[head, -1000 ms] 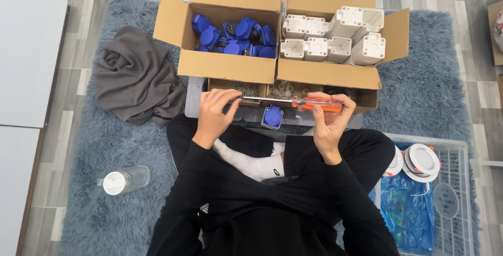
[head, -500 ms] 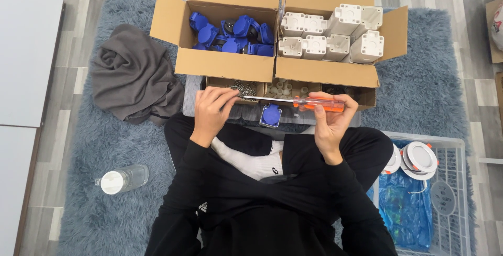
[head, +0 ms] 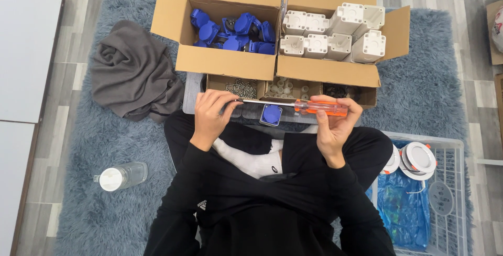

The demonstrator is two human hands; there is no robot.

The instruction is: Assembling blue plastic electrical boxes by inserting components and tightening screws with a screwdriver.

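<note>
While you sit cross-legged on the rug, little differs from a second ago; the lines below give what did and did not shift.

Change: your view has slid slightly, so the boxes sit a touch lower and to the right in the frame; the screwdriver [head: 293, 104] and both hands hold the same pose as half a second ago.
Meaning: judging from that, you are mid-adjustment at the tip, not yet driving anything; the blue socket [head: 271, 114] below the shaft looks untouched.
Left hand [head: 212, 112]: fingers curled narrow around the metal tip end; whether a screw is pinched there cannot be told.
Right hand [head: 332, 125]: closed on the orange handle, thumb along its underside.
Screwdriver place: held in the air across your lap, just in front of the low tray [head: 367, 95] of small parts.
Long axis: near horizontal, running left to right across the view, very slightly tilted.
Pointing: tip toward your left, handle toward your right.
Nearby: box of blue parts [head: 230, 65] and box of white housings [head: 327, 70] just beyond the tray; grey cloth [head: 133, 73] and bottle [head: 120, 175] well off to your left; crate [head: 450, 182] at your right knee.
</note>
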